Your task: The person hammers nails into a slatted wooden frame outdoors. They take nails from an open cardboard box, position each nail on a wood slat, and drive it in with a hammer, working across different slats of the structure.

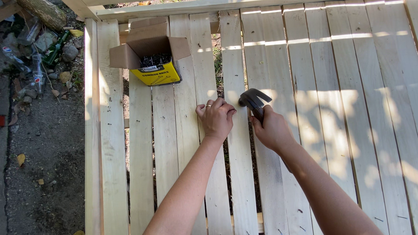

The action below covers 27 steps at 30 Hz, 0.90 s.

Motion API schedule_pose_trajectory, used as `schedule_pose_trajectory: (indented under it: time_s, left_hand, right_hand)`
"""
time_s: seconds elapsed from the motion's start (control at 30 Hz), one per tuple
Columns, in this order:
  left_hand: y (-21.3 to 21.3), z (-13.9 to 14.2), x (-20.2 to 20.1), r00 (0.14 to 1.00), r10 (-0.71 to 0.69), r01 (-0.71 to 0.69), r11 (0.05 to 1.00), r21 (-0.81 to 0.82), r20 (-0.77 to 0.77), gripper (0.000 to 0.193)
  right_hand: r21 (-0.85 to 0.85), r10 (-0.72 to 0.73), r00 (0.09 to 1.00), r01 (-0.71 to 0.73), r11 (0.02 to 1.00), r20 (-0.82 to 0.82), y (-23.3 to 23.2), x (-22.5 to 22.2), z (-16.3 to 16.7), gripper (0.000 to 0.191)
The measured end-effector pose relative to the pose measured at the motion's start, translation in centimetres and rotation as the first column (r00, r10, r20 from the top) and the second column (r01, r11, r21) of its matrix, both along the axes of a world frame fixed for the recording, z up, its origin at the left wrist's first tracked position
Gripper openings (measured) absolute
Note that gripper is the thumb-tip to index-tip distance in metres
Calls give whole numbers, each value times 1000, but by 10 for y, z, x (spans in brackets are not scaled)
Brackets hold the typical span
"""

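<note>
Outdoor ground of dark soil and gravel borders a panel of pale, rough-sawn wooden slats (278, 65) laid side by side with narrow gaps, dappled by sun and shade.

Right hand (272, 129): the grip is wrapped closed around the handle of a dark steel claw hammer (252, 101), held high, close to the head. The head lies just above the slat surface, face turned toward the left hand.

Left hand (216, 116): fingers curled downward, fingertips pressed together against a slat just beside the hammer face. A ring shows on one finger. Whether a nail is pinched there cannot be told; the fingertips hide that spot.

Step in hand, as judged: starting a nail, with the hammer choked up for short taps. The next move would call for light, controlled blows with the fingertips kept away from the face.

Supply: an open cardboard box with a yellow front (150, 58), flaps spread, rests on the slats well apart from both hands, toward the far left. Its contents are a dark, tangled mass of nails (154, 60).

Materials: slats are unfinished, matte, with visible grain and small knots; several driven nail heads dot the boards. Litter of glass and plastic bottles (37, 48) lies on the ground beyond the left edge.
</note>
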<state>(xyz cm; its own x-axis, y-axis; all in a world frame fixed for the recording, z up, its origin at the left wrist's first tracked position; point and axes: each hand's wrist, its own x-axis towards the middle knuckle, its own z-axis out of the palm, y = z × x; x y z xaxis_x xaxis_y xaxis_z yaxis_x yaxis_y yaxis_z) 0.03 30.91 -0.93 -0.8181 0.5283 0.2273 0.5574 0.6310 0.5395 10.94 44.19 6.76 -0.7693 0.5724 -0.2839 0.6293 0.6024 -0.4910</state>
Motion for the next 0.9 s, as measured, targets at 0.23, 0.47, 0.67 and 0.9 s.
schedule_pose_trajectory:
  time_s: [0.23,0.47,0.67,0.9]
  left_hand:
    - [1,-3,0,1000,-12,12,1000,10,24,4]
    - [2,-10,-2,996,10,-11,1000,17,83,7]
    - [5,-8,-5,995,20,-21,1000,7,102,7]
    - [5,1,-5,996,-83,83,996,-32,-11,5]
  right_hand:
    - [18,-4,998,2,1000,68,-3,-2,4,36]
    - [25,-3,998,1,1000,66,-3,-2,3,37]
    - [48,15,999,-17,999,42,-2,-1,2,37]
    - [34,10,998,-12,999,58,-2,0,3,34]
